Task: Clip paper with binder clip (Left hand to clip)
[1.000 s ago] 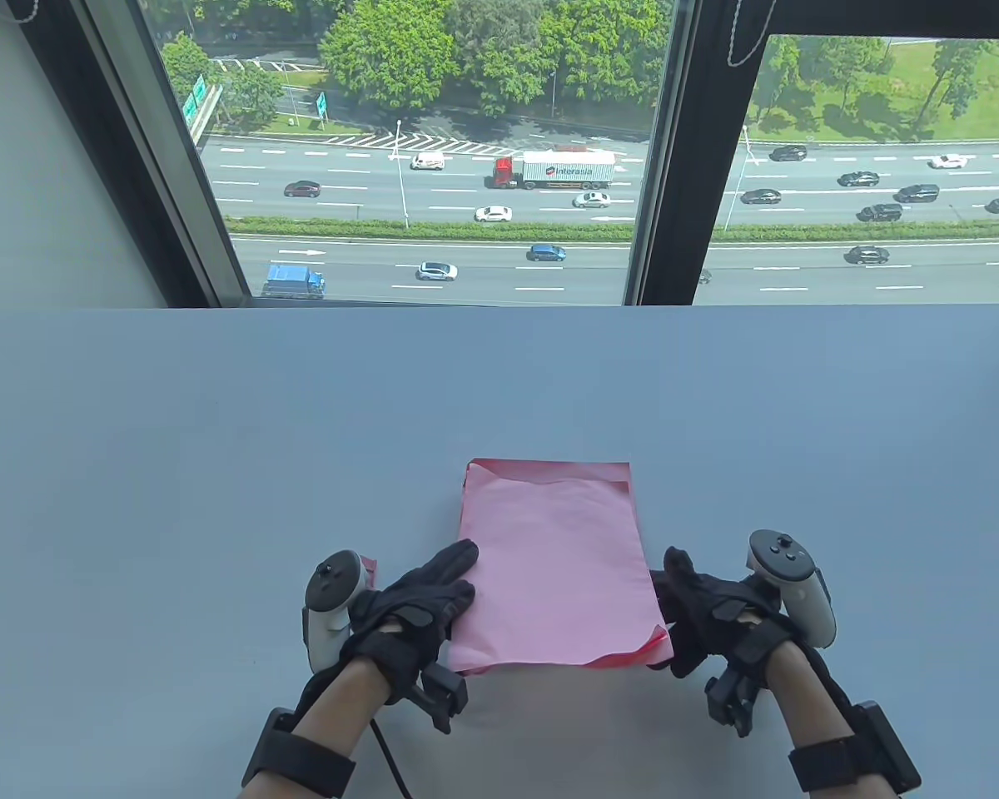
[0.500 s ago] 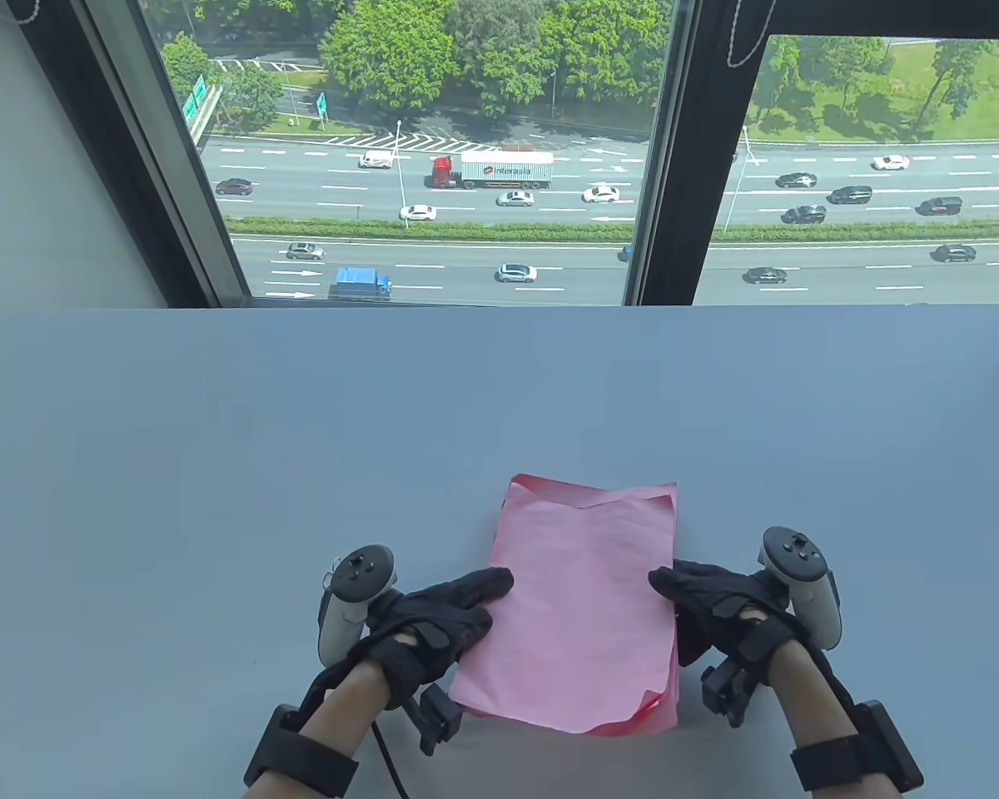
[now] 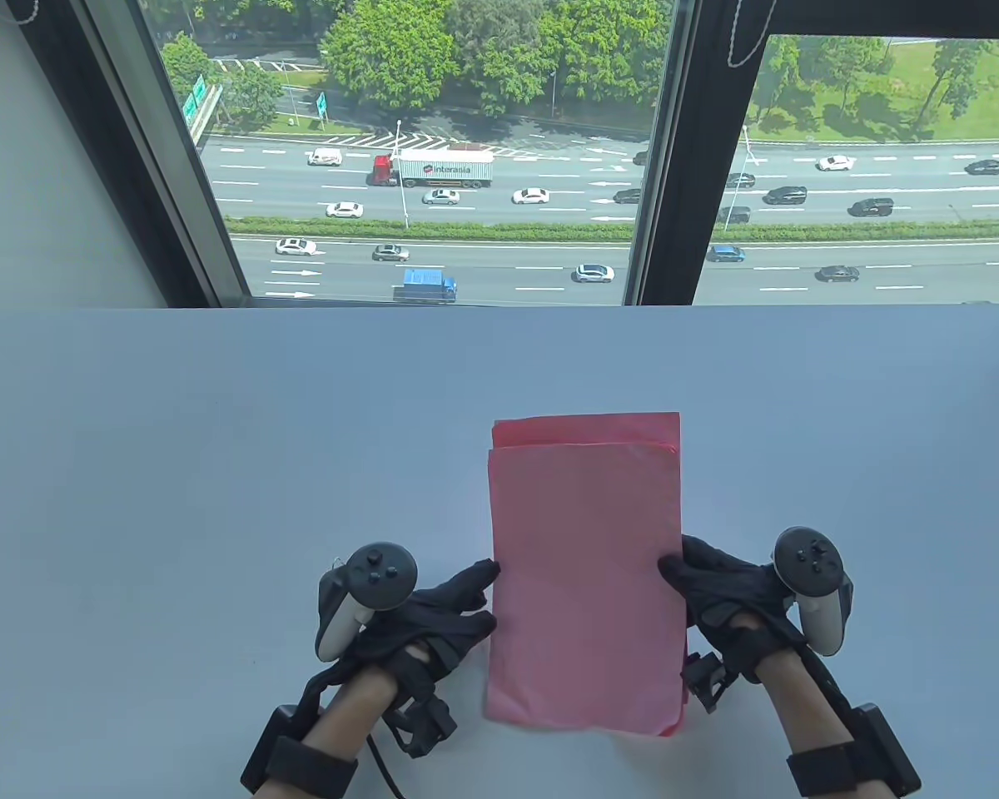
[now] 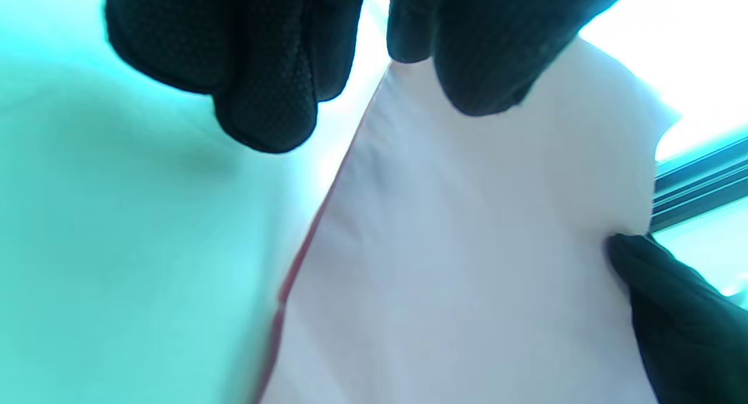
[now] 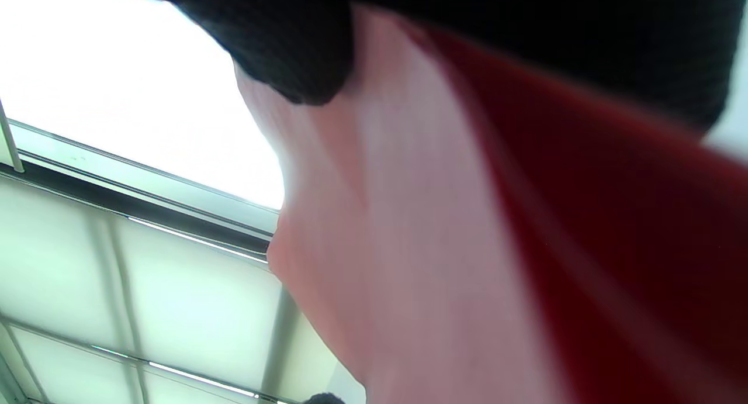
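A stack of pink paper point(image 3: 587, 574) with red sheets behind is held up off the table point(image 3: 216, 466) between both hands, long edges at the sides, top edge leaning away. My left hand point(image 3: 487, 595) holds the stack's left edge; the left wrist view shows its fingers point(image 4: 473, 71) on the sheet point(image 4: 467, 246). My right hand point(image 3: 674, 574) grips the right edge, and its fingers point(image 5: 292, 53) press on the pink and red sheets point(image 5: 409, 217) in the right wrist view. No binder clip shows in any view.
The grey-blue table runs far to the left, right and back of the paper. A large window point(image 3: 433, 166) with a dark frame stands behind the table's far edge. Cables trail from both wrists at the near edge.
The stack lay flat with ruffled corners under both hands. Now it is raised between the hands with its edges squared, and it sits a little further right.
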`<state>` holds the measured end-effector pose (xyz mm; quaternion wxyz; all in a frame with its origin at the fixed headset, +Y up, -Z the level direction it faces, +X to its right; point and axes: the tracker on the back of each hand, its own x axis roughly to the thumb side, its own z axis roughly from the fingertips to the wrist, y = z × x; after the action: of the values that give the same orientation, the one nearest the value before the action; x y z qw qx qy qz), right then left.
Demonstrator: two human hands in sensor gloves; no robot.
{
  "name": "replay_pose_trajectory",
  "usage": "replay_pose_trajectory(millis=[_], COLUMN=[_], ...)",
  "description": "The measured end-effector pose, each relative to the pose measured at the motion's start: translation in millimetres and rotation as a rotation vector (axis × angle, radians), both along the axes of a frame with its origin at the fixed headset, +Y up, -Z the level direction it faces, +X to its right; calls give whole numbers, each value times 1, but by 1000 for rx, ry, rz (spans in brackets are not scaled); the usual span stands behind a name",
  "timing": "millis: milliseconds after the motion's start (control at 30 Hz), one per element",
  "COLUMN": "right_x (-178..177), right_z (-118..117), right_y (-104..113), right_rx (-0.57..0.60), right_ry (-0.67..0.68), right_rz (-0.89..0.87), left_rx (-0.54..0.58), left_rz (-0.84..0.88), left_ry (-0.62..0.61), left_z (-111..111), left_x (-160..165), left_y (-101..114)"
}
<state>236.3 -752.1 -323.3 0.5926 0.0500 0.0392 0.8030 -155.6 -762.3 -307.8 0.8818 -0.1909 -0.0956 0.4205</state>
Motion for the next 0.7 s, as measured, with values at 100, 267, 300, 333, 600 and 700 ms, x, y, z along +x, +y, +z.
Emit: replay_pose_trajectory(millis=[100, 267, 300, 333, 600, 700], right_x=[-2, -8, -9, -12, -27, -30], right_z=[3, 9, 10, 11, 22, 25], right_y=[7, 17, 19, 21, 32, 34], right_rx=[75, 149, 147, 165, 226, 249], right_ry=[5, 61, 79, 97, 203, 219], right_rz=[-17, -86, -89, -100, -146, -127], left_rx=[41, 131, 145, 161, 192, 193], left_rz=[27, 146, 169, 192, 322, 386], left_ry=[45, 86, 94, 102, 103, 91], left_z=[-1, -2, -2, -2, -2, -3], left_x=[-5, -8, -8, -9, -12, -11], left_y=[2, 5, 6, 7, 10, 9])
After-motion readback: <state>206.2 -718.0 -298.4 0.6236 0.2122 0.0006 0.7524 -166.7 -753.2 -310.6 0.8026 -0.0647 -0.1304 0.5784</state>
